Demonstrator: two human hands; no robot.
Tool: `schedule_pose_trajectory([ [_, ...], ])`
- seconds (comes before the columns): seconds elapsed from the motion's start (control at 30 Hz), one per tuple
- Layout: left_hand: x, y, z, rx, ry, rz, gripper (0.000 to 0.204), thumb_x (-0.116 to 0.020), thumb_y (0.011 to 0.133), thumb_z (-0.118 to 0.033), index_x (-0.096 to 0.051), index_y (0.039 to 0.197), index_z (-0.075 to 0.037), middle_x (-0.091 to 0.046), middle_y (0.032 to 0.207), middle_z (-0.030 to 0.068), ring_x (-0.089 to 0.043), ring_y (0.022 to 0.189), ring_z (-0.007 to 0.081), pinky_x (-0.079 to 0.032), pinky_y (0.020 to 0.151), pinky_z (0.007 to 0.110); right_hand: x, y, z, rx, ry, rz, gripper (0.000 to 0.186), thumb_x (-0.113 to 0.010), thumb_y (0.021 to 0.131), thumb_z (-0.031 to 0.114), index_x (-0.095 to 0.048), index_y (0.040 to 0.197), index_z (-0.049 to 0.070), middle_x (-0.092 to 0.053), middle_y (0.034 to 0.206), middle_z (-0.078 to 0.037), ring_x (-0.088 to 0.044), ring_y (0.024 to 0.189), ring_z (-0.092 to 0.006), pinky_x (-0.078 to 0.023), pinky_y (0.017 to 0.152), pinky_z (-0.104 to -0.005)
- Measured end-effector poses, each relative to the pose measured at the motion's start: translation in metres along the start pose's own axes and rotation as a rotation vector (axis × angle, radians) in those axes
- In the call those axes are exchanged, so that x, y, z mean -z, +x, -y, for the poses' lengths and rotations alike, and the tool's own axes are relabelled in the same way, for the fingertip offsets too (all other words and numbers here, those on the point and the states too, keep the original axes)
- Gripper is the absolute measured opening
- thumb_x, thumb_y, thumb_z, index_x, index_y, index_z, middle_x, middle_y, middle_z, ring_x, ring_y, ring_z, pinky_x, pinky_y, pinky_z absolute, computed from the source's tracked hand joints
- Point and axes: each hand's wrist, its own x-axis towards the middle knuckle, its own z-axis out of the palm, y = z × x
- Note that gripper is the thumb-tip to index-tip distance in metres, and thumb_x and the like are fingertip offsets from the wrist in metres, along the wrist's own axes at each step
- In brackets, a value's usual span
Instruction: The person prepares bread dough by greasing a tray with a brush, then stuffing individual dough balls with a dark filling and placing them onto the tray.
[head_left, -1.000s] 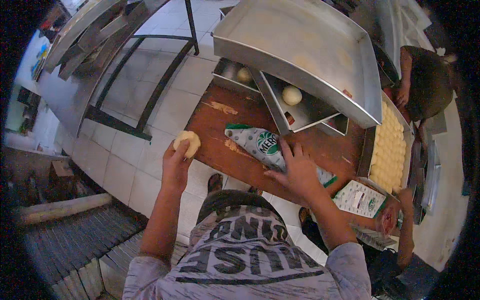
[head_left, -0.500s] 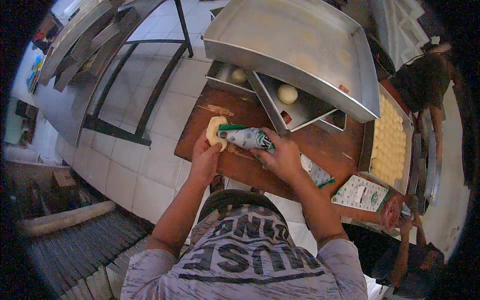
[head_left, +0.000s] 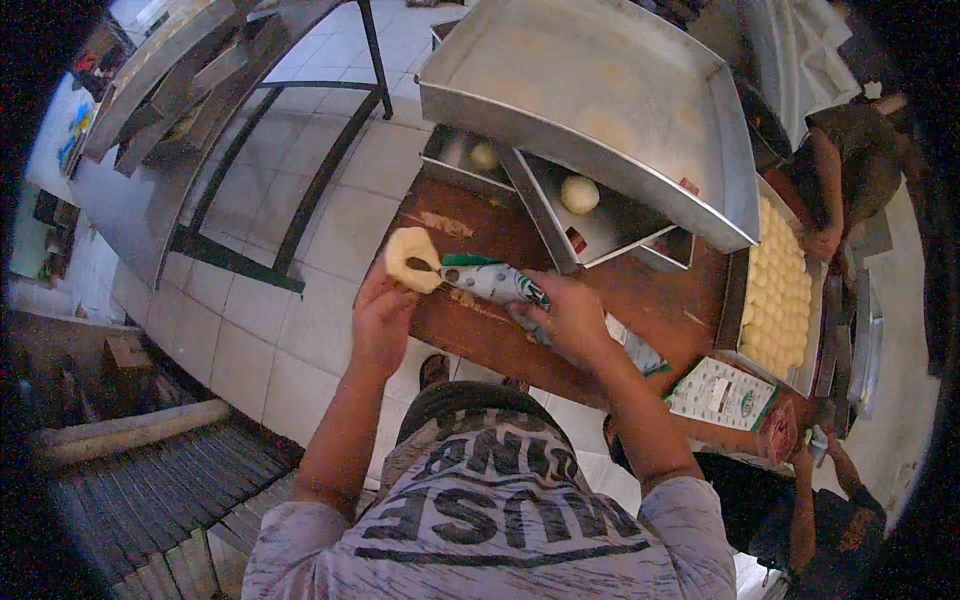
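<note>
My left hand (head_left: 383, 318) holds a flattened piece of pale dough (head_left: 404, 248) at the table's left edge. On the dough lies a dark dab of filling (head_left: 419, 264), with a thin strand running toward the tip of a piping bag (head_left: 485, 282). That white and green bag is gripped in my right hand (head_left: 574, 318), its tip pointing left and slightly apart from the dough. Beneath and beside my right forearm, a second white and green pouch (head_left: 640, 350) rests on the brown tabletop (head_left: 655, 300).
Beyond my hands, a large metal tray (head_left: 590, 125) sits above smaller pans, one holding a dough ball (head_left: 579, 195). Rows of dough balls (head_left: 775, 290) fill a tray at right. Another printed pouch (head_left: 722, 392) lies nearer. Two people work at right. A black metal frame (head_left: 235, 262) stands left.
My left hand has moved left with the dough, drawing it away from the bag's tip. The dark filling now shows on it. My right hand has moved slightly right.
</note>
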Motion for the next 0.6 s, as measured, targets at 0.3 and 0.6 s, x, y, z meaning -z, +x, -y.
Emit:
schedule_pose_trajectory([
  [0.3,-0.080,-0.039,-0.038,0.101,-0.092,0.307,0.068,-0.042,0.079,0.004,-0.017,0.142,0.001,-0.030,0.143,0.0135,-0.029,0.133,0.0233,-0.024,0.108,0.034,0.033,-0.021,0.056,0.411,0.302,-0.433,0.070,-0.075,0.068,0.031,-0.049,0.130,0.014,-0.057,0.108,-0.010,-0.048,0.103,-0.0290,-0.037,0.091,-0.0389],
  [0.6,-0.133,-0.016,-0.034,0.151,0.130,0.291,0.038,-0.045,0.095,-0.022,-0.042,0.127,-0.001,-0.053,0.120,0.0118,-0.050,0.112,0.0190,-0.040,0.094,0.031,0.044,-0.062,0.036,0.246,0.671,-0.485,0.041,-0.074,0.067,0.012,-0.067,0.108,0.012,-0.057,0.093,-0.004,-0.047,0.093,-0.0224,-0.040,0.082,-0.0335],
])
